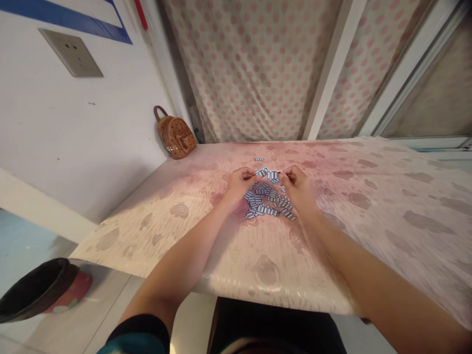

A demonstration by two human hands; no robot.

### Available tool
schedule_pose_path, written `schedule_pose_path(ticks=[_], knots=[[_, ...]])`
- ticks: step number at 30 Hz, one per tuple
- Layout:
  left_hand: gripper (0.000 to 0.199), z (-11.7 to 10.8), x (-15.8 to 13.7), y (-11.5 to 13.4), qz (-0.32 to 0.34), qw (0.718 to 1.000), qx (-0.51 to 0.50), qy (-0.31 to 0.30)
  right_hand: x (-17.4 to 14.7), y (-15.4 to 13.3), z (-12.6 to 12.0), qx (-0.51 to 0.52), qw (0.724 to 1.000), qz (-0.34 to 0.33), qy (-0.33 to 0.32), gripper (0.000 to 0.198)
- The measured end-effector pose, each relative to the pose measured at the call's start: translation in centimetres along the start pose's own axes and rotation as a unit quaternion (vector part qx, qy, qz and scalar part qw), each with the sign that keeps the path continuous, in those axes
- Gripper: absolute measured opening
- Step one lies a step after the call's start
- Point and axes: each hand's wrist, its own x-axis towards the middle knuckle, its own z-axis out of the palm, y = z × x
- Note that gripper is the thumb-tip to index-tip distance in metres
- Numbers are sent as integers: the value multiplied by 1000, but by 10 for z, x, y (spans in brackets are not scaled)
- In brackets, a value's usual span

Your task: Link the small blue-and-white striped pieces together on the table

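Both my hands are over a loose pile of small blue-edged, pale-centred pieces point(254, 200) on the table, many of them lined up in short strips. My left hand point(240, 181) is closed in a pinch at the pile's far left, its fingertips at a tilted blue-and-white strip point(263, 172). Facing it, my right hand point(299, 186) pinches the right end of another blue-and-white strip point(273, 175). What kind of pieces they are is too small to tell. Beyond my hands, one short strip point(259, 159) lies apart from the pile.
A glossy patterned cloth point(265, 270) covers the table. At its back left corner, a small brown backpack point(177, 137) leans by the wall. A polka-dot curtain point(250, 69) hangs behind the table. On the floor at left stands a dark-lined bin point(70, 290).
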Motion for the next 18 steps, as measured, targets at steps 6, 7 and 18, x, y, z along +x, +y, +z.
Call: schedule_pose_path(ticks=[6, 7, 18], knots=[[21, 6, -8, 9, 13, 998, -61, -30, -2, -1, -1, -34, 999, -23, 9, 17], [20, 6, -9, 9, 14, 997, -60, -35, -2, -1, -1, -36, 999, -27, 10, 17], [22, 3, -16, 24, 22, 998, -5, -64, -4, -7, -1, -74, 996, -49, 3, 17]])
